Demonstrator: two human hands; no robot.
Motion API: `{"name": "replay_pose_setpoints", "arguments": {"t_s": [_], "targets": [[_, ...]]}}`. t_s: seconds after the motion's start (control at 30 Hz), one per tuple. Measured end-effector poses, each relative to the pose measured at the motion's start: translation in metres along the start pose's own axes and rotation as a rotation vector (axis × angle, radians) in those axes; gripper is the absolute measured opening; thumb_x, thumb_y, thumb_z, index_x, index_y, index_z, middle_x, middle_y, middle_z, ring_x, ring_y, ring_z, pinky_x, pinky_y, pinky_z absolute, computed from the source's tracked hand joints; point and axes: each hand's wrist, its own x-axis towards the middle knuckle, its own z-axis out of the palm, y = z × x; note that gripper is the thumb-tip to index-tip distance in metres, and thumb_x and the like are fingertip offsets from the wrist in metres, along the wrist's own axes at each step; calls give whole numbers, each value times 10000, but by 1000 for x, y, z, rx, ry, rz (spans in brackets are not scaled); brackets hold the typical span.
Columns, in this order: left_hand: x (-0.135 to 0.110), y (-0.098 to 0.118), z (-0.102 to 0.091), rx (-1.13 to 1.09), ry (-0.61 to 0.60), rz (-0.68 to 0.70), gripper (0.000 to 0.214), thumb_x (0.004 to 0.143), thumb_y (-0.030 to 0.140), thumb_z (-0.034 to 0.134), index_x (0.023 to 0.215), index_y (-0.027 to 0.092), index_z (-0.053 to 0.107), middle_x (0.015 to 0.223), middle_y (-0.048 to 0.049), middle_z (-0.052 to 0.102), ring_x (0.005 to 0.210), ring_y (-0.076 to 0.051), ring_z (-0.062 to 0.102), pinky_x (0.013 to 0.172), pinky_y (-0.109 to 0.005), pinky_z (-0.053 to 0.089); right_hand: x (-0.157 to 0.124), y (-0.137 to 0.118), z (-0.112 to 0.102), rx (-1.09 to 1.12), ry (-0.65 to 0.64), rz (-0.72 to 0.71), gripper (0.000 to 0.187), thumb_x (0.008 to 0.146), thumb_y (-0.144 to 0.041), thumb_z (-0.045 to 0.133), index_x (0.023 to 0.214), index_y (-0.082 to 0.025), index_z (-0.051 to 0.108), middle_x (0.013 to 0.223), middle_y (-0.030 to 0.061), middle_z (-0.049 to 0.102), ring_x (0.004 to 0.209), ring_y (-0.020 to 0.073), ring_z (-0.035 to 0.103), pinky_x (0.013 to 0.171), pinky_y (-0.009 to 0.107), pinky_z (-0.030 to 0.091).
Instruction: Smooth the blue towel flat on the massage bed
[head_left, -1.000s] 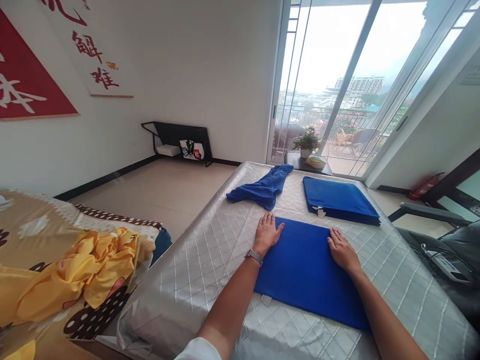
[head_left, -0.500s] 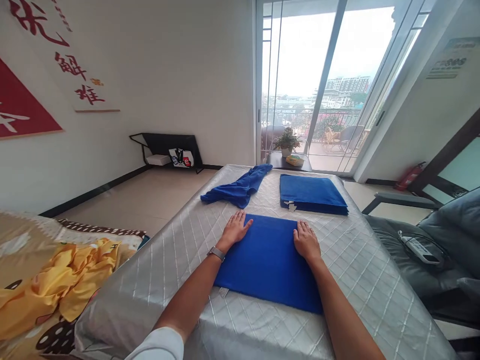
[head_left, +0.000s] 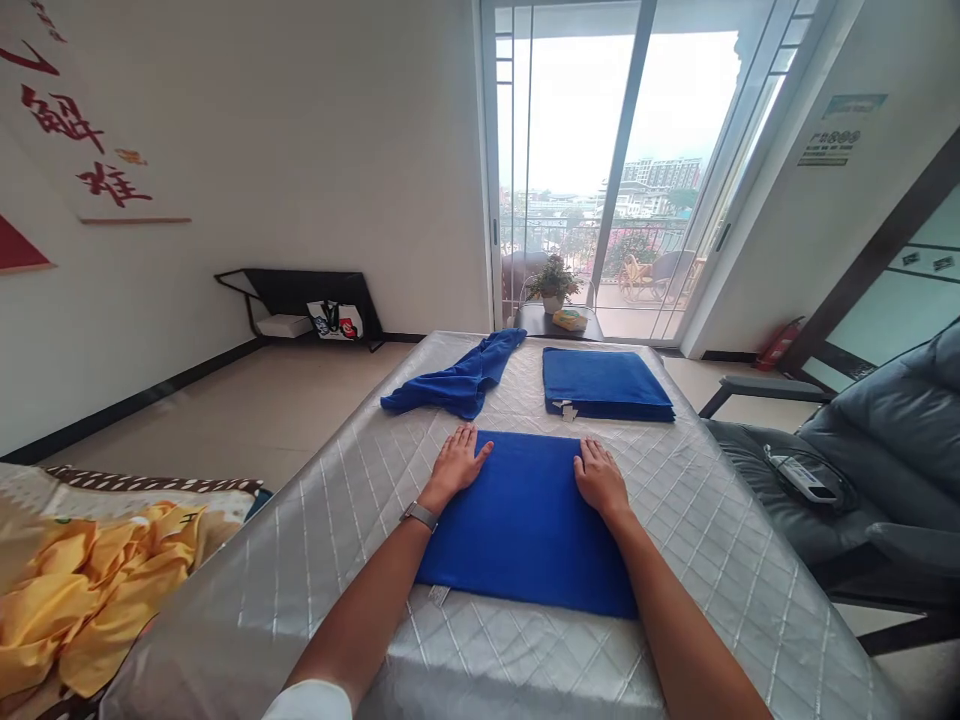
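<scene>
A blue towel [head_left: 525, 530] lies flat and smooth near the front of the silver quilted cover [head_left: 720, 540], with a white label sticking out at its near left. On its far left corner rests my left hand [head_left: 455, 462], fingers stretched forward, a watch at the wrist. My right hand [head_left: 601, 474] lies flat on the far right corner, fingers extended. Beyond the right hand is a stack of folded blue towels [head_left: 606, 382] with white labels at its near edge. A crumpled blue towel [head_left: 459, 378] lies beyond my left hand.
Yellow cloth [head_left: 112, 580] lies bunched on a patterned bed at the left. A dark armchair [head_left: 885, 440] holding a white power strip [head_left: 801, 475] stands at the right. Past the far edge, a small table carries a potted plant [head_left: 553, 284] before the glass door.
The view has turned slightly right, so the whole scene sits further left. Both hands stay on the far corners of the flat towel, with no clear movement over it.
</scene>
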Motion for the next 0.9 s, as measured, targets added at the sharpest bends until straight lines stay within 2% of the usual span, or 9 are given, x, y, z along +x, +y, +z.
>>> {"name": "replay_pose_setpoints", "arguments": {"t_s": [0.27,0.4,0.57,0.9], "targets": [[-1,5,-4,-37,5,-18,803,1006,631,117,1546,65,300,1616,-148,259,1505,-258,211,1220,-420,183,3,3,2,-42,8,-7,583,1012,-327,248,1521,-67,368,1597,125,339,1492,216,245,1214,379,184],[-1,6,-5,-45,9,-19,781,1006,628,125,1546,95,313,1613,-140,275,1503,-254,219,1220,-422,185,2,3,1,-71,20,-8,577,1007,-315,250,1517,-79,378,1591,124,348,1489,211,257,1210,390,199],[-1,6,-5,-53,9,-16,786,1010,619,141,1542,64,308,1615,-155,261,1504,-259,214,1224,-415,173,1,0,-2,-113,45,-15,571,1000,-294,252,1499,-65,406,1574,129,381,1475,217,290,1208,396,201],[-1,3,-2,-18,33,1,753,1018,602,157,1539,84,324,1605,-148,293,1496,-255,241,1222,-408,182,-1,-4,-3,-176,55,-22,551,1000,-292,270,1479,-83,446,1549,131,425,1455,245,330,1200,418,190]]}}
